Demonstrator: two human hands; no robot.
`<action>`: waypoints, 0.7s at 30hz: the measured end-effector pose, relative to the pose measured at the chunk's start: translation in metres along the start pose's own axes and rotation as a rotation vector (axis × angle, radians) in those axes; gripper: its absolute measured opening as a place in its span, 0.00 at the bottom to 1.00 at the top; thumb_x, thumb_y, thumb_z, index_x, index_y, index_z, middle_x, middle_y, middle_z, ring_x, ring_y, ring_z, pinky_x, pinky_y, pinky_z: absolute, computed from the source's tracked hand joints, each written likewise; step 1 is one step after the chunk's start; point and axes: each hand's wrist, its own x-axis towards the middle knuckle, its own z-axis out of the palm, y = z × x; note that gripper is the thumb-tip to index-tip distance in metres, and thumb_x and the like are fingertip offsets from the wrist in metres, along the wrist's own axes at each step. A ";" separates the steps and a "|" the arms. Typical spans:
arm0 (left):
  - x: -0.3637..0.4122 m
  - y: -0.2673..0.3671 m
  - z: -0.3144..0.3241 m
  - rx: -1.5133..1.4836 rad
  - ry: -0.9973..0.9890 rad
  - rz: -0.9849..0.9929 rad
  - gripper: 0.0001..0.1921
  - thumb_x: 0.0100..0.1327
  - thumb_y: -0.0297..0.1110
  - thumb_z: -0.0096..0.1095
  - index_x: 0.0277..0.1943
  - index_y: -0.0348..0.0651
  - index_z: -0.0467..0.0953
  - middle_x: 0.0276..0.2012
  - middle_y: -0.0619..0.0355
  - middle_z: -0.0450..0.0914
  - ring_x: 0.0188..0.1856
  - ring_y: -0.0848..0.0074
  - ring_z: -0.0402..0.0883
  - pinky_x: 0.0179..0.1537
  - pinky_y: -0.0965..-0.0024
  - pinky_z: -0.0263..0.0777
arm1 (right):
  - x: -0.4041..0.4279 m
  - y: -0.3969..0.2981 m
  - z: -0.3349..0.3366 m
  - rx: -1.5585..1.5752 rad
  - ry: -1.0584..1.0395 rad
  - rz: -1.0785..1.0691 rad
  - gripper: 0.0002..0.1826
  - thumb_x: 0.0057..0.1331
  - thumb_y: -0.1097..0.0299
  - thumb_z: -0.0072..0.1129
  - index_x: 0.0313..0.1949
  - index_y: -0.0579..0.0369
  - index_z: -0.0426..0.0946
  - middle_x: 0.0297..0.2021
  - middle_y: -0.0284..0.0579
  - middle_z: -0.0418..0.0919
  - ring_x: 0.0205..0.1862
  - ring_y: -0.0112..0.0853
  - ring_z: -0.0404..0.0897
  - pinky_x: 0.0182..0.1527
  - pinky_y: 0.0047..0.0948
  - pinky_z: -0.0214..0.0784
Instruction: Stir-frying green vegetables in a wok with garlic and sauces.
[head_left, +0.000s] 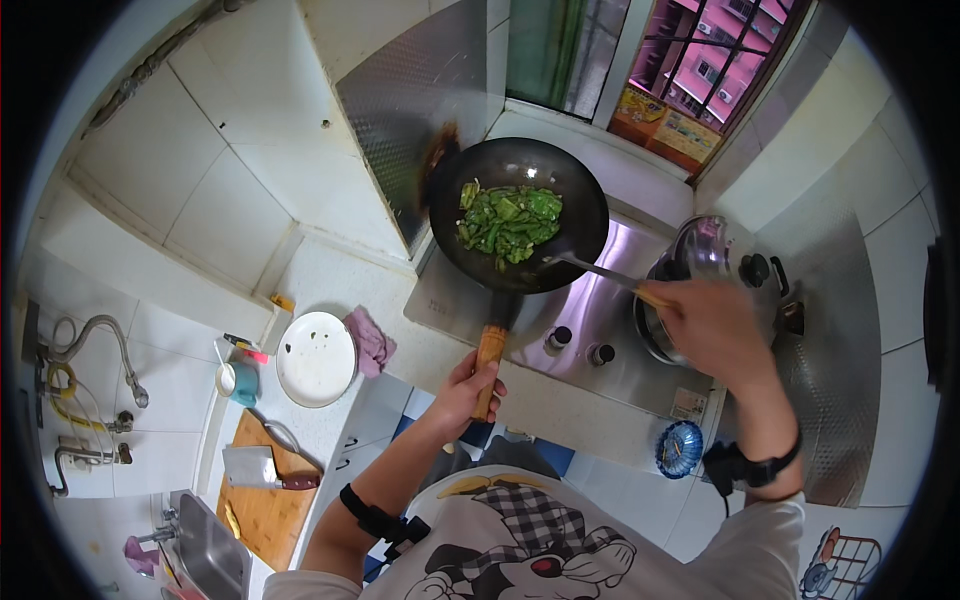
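Note:
My left hand (466, 396) grips the wooden handle (491, 352) of a dark wok (491, 161), which sits over the left side of the gas stove. Cut green vegetables (514, 221), perhaps peppers, lie heaped in the middle of the wok. In my right hand (712, 322), slightly blurred, is the wooden grip of a metal spatula (604, 274). Its blade rests inside the wok's right side, just beside the vegetables. The burner under the wok is hidden.
Right of the wok stands a lidded steel pot (701, 244), partly behind my right hand. A blue glass ashtray (679, 448) sits by the stove's front. On the left counter are a white plate (316, 360), a purple cloth (369, 341) and a cleaver (251, 466) on a cutting board (277, 521).

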 end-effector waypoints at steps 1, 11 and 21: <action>0.001 0.000 0.002 0.004 -0.008 -0.003 0.22 0.70 0.43 0.52 0.62 0.46 0.59 0.31 0.58 0.75 0.24 0.78 0.73 0.23 0.75 0.68 | 0.010 0.004 0.024 0.054 0.004 0.035 0.15 0.61 0.70 0.52 0.47 0.45 0.81 0.34 0.50 0.81 0.37 0.48 0.80 0.40 0.44 0.72; -0.001 -0.001 -0.002 0.001 0.003 0.016 0.19 0.70 0.43 0.53 0.59 0.46 0.61 0.31 0.58 0.74 0.25 0.78 0.73 0.24 0.74 0.69 | 0.019 0.012 0.033 0.113 0.193 0.091 0.15 0.64 0.68 0.49 0.49 0.42 0.79 0.36 0.51 0.81 0.38 0.49 0.79 0.40 0.46 0.71; 0.000 -0.001 0.000 0.027 0.003 0.001 0.22 0.70 0.44 0.52 0.62 0.47 0.60 0.31 0.58 0.75 0.24 0.78 0.73 0.24 0.74 0.69 | -0.004 -0.006 0.117 0.053 0.000 0.195 0.23 0.65 0.66 0.48 0.61 0.40 0.68 0.28 0.55 0.75 0.31 0.49 0.79 0.33 0.48 0.72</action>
